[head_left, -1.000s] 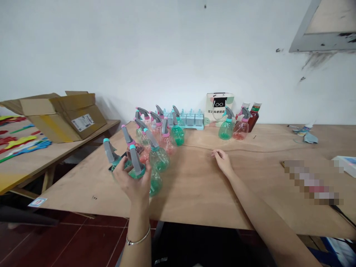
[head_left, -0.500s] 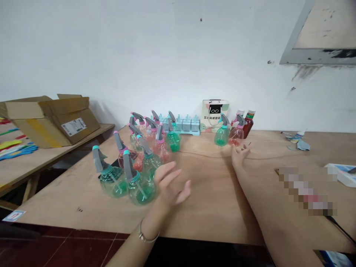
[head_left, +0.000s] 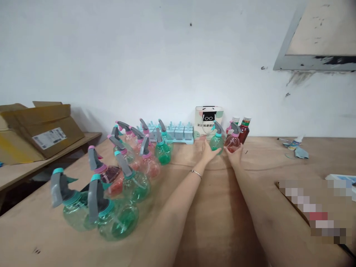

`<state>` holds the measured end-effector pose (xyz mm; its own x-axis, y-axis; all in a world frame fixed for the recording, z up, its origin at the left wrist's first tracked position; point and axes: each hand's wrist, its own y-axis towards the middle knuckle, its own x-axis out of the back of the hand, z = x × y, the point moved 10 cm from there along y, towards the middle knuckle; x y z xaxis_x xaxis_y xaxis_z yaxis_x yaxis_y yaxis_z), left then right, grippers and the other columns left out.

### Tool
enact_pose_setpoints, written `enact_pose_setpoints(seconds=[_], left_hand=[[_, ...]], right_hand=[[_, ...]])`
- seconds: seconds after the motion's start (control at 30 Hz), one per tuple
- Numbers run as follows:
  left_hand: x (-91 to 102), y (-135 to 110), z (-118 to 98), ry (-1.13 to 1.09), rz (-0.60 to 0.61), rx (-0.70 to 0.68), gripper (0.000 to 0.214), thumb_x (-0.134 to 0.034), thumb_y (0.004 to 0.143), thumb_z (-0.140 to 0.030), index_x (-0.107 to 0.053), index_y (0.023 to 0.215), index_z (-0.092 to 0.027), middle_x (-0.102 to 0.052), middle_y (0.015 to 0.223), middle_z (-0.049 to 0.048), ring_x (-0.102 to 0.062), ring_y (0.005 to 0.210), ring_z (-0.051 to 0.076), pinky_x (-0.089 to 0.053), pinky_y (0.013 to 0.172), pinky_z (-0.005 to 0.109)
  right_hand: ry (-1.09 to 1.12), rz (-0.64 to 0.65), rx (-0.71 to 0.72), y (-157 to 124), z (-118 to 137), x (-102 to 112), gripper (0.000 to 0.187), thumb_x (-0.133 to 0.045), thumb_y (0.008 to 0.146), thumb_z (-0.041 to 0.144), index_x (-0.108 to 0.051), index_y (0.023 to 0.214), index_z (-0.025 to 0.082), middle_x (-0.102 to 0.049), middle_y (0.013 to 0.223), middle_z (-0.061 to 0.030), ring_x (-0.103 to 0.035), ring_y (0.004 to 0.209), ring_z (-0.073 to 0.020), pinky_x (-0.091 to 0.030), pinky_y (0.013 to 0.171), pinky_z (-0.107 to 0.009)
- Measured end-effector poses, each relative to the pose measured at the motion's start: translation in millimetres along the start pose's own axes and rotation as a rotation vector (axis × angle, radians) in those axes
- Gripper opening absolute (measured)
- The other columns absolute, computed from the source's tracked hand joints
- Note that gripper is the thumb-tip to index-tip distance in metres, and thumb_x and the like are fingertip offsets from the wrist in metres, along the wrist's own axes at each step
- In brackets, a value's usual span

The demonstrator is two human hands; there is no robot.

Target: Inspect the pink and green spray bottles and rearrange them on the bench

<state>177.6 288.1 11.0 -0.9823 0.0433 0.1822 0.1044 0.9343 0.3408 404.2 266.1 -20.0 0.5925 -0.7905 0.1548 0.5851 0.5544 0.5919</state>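
Both my arms stretch far across the plywood table. My left hand closes around a green spray bottle near the back wall. Right beside it, my right hand cups a pink spray bottle from below. A dark red bottle stands just behind the pink one. On the left, several green and pink spray bottles with grey triggers stand in a cluster. The two nearest green ones are at the front left.
A small white box with a glasses print and a pale blue ice-pop mould stand against the wall. A cardboard box rests on a side table at left. Small items lie at the far right.
My left hand let go of the front green bottles and reached forward to the green bottle at the back. My right hand moved on to the pink bottle. The view shifted closer.
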Motion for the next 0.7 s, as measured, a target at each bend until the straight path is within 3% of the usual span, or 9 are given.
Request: enact_pose_setpoints(seconds=[0.13,0.23,0.37,0.57,0.7], left_hand=[[-14.6,12.3,-8.2,-0.021,0.031,-0.102,0.105,-0.083,0.063,-0.031,-0.022,0.147,-0.012,-0.026,0.154,0.0244,-0.024,0.145,0.034,-0.020,0.118,0.044],[-8.4,4.0,-12.3,0.035,0.026,-0.129,0.098,-0.082,0.065,-0.030,-0.029,0.146,-0.017,-0.036,0.148,0.0204,-0.029,0.142,0.034,-0.023,0.116,0.045],[25.1,-28.9,-13.7,0.143,-0.081,-0.091,0.084,-0.080,0.066,-0.028,-0.039,0.139,-0.021,-0.045,0.137,0.0160,-0.038,0.136,0.034,-0.027,0.112,0.047],[78.2,-100.5,-30.6,0.061,-0.261,-0.145,0.062,-0.080,0.065,-0.040,-0.048,0.114,-0.019,-0.055,0.117,0.0133,-0.051,0.119,0.030,-0.038,0.103,0.043],[100.2,-143.8,-33.0,-0.016,-0.263,-0.122,0.050,-0.075,0.072,-0.040,-0.044,0.107,-0.020,-0.055,0.113,0.0106,-0.055,0.113,0.026,-0.041,0.100,0.042]], right_hand=[[-0.048,-0.020,0.020,-1.6,1.4,1.2,0.105,-0.075,0.055,0.063,-0.035,0.133,0.005,-0.050,0.129,-0.0266,-0.052,0.118,-0.0358,-0.041,0.102,-0.050],[-0.118,-0.062,0.058,-11.2,11.0,7.6,0.101,-0.076,0.052,0.064,-0.041,0.127,0.007,-0.052,0.124,-0.0238,-0.051,0.115,-0.0370,-0.040,0.101,-0.052],[-0.096,0.025,0.083,-33.6,27.5,5.1,0.098,-0.077,0.049,0.066,-0.044,0.123,0.011,-0.053,0.119,-0.0197,-0.052,0.110,-0.0346,-0.042,0.098,-0.051],[0.064,0.228,0.065,-87.7,59.3,-1.6,0.098,-0.078,0.048,0.065,-0.041,0.123,0.015,-0.051,0.121,-0.0184,-0.055,0.110,-0.0316,-0.047,0.096,-0.048],[0.154,0.337,0.028,-124.7,77.5,3.8,0.095,-0.079,0.050,0.061,-0.037,0.124,0.018,-0.051,0.124,-0.0178,-0.056,0.114,-0.0325,-0.047,0.097,-0.049]])
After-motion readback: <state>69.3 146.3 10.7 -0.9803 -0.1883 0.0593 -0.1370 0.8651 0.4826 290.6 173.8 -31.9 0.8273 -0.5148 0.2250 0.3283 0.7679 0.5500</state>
